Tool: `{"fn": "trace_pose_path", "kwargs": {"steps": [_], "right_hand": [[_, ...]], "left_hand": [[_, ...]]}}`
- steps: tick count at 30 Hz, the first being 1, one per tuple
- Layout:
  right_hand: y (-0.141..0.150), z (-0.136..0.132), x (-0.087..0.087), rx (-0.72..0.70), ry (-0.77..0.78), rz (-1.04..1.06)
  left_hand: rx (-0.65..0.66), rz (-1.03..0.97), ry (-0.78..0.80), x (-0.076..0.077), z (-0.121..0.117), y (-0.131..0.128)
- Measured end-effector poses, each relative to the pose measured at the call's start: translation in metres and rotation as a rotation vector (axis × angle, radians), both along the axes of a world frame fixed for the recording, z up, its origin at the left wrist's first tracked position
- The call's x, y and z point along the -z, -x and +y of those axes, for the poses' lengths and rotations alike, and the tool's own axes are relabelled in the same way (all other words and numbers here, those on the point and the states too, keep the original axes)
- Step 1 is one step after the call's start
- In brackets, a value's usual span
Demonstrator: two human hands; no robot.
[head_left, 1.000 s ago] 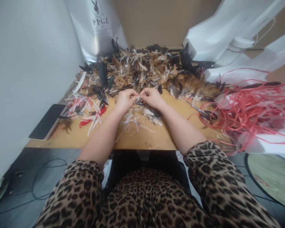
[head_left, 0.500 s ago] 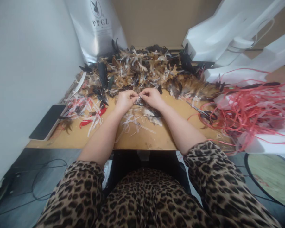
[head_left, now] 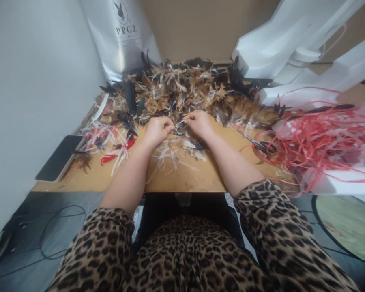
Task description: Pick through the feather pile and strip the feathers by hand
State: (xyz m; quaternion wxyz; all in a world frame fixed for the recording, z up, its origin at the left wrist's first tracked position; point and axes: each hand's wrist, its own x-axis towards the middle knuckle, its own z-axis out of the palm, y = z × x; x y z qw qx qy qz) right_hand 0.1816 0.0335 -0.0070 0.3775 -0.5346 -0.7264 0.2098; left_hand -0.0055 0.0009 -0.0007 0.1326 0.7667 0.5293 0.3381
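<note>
My left hand and my right hand are over the near edge of a heap of brown and black feathers. Both have fingers pinched, and a short gap lies between them. A thin white strip runs across that gap, with an end at each hand's fingertips. Just below the hands, a small bunch of pale and brown feathers lies on the wooden table, beside loose thin white strips.
A phone and red and white scraps lie at the left. To the right are scissors and a tangled pile of red ribbon. A silver bag stands at the back left, white foam pieces at the back right.
My hands, whose fingertips were nearly together, have drawn apart sideways. The white strip now shows stretched between them.
</note>
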Motion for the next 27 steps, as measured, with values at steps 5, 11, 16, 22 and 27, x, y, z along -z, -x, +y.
{"fn": "trace_pose_path", "kwargs": {"steps": [5,11,16,22,27], "right_hand": [[0.001,0.0,-0.001,0.0,0.025,0.059],[0.0,0.001,0.001,0.002,0.065,0.157],[0.003,0.0,0.001,-0.012,0.026,0.176],[0.014,-0.008,0.001,-0.057,0.01,0.195],[0.02,-0.011,-0.008,-0.063,0.153,0.496]], "left_hand": [[0.056,-0.018,0.014,-0.002,-0.001,0.001],[0.041,-0.296,0.176,0.005,0.003,-0.002],[-0.002,-0.699,0.516,0.004,0.001,-0.012],[-0.05,-0.663,0.614,-0.001,-0.006,-0.025],[-0.034,-0.796,0.61,-0.001,-0.005,-0.023]]}}
